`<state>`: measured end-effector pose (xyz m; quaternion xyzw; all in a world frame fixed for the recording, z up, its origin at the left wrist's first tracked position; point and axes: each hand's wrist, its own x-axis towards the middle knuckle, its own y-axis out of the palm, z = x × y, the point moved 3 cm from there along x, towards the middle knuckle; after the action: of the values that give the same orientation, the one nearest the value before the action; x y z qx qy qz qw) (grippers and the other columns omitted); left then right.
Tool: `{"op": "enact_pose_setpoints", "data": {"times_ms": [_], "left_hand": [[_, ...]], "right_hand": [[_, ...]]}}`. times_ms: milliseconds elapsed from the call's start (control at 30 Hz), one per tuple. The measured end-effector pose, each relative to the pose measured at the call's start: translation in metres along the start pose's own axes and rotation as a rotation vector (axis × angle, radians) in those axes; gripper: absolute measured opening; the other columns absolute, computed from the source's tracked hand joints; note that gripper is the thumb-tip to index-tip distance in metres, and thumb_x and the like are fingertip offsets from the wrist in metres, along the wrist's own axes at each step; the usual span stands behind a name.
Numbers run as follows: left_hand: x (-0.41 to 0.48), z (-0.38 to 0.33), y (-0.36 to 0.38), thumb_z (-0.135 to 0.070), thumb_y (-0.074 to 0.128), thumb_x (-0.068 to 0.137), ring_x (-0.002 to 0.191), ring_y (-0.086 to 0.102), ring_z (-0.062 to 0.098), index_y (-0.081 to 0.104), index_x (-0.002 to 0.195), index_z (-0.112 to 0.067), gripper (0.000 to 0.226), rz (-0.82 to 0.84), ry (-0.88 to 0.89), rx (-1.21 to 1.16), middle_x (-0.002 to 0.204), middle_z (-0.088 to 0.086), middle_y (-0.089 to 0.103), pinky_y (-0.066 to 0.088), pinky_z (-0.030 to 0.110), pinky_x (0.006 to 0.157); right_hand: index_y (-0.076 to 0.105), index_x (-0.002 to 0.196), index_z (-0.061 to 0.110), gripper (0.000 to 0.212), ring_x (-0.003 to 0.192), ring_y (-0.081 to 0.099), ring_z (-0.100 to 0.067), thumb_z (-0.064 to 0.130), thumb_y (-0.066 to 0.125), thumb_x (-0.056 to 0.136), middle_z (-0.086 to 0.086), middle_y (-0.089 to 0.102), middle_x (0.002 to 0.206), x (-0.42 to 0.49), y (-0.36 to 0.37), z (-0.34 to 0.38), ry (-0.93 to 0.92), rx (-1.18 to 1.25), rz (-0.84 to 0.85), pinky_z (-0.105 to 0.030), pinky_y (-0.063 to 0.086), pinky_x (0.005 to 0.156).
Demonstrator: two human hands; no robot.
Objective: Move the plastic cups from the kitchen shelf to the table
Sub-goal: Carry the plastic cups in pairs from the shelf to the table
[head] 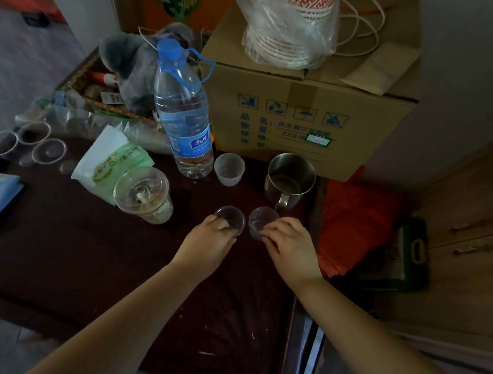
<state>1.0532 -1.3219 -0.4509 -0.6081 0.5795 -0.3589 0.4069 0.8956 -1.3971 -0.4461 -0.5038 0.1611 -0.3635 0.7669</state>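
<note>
Two small clear cups stood side by side near the middle of the frame on the dark table [88, 263] — the left cup [230, 217] pinched by the left hand [209, 242], the right cup [262, 218] by the right hand [288, 245]. They looked light and thin, so a hard squeeze could crush one. The metal mug [290, 179] stood just above — a bump might tip a cup.

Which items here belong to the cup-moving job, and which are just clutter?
Job: left hand gripping a clear cup; right hand gripping another clear cup; three clear cups at far left.

Clutter: water bottle, steel mug, cardboard box, lidded drink cup.
</note>
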Motion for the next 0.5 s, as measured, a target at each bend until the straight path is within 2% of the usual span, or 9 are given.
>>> {"op": "enact_pose_setpoints", "data": {"times_ms": [167,333,500], "left_hand": [[-0.002,-0.002,-0.003,-0.027,0.051,0.091,0.107,0.048,0.019,0.061,0.114,-0.016,0.028,0.013,-0.011,0.006,0.112,0.002,0.061,0.048,0.034,0.083],[-0.009,-0.006,-0.019,-0.028,0.047,0.091,0.103,0.049,0.016,0.057,0.118,-0.018,0.031,-0.029,-0.021,0.007,0.112,-0.001,0.061,0.048,0.032,0.081],[-0.022,-0.019,-0.059,-0.03,0.046,0.091,0.1,0.052,0.016,0.058,0.113,-0.019,0.028,-0.098,0.076,0.023,0.105,-0.003,0.062,0.048,0.032,0.078]], "right_hand": [[0.067,0.104,0.014,0.021,0.104,0.053,-0.019,0.018,0.064,0.084,0.002,0.068,0.1,-0.004,-0.002,0.001,0.012,0.001,-0.014,-0.036,0.046,0.085],[0.064,0.106,0.015,0.023,0.105,0.05,-0.015,0.021,0.062,0.084,0.004,0.064,0.103,-0.011,-0.01,0.008,0.04,0.04,-0.026,-0.032,0.046,0.087],[0.058,0.114,0.018,0.03,0.108,0.046,-0.009,0.025,0.06,0.085,0.004,0.059,0.11,-0.021,-0.038,0.034,0.086,0.041,-0.107,-0.023,0.043,0.09]]}}
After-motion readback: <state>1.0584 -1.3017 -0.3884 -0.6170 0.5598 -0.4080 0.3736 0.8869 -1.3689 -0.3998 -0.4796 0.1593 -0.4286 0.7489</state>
